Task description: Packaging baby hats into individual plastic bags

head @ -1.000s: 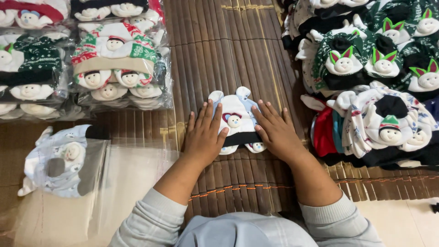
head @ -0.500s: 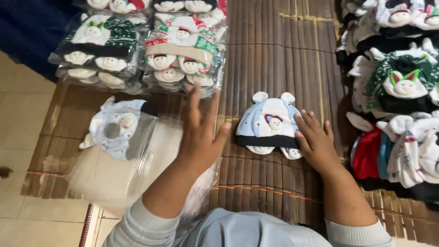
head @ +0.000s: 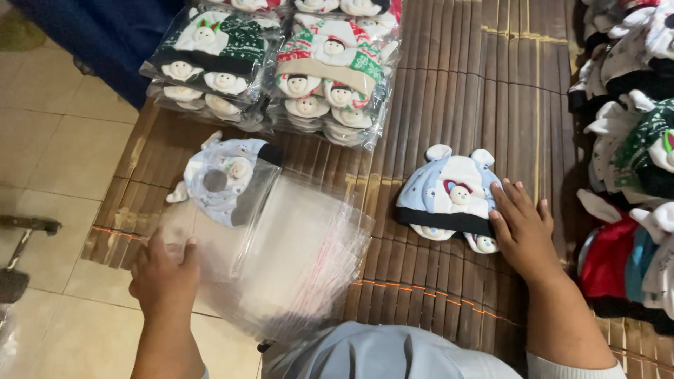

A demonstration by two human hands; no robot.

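floor: pale tiles [head: 63, 140] | cover: brown bamboo mat [head: 456, 91] | corner: dark blue cloth [head: 112, 42]

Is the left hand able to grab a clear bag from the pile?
Probably yes. The left hand already rests on the near edge of the clear bags, and nothing covers that edge. The right hand is on the blue hat.

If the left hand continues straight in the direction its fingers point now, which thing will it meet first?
The left hand points up the picture, fingers on the stack of clear plastic bags. Straight on, it would probably first meet the pale blue hat lying partly under a clear bag, though depth is hard to judge.
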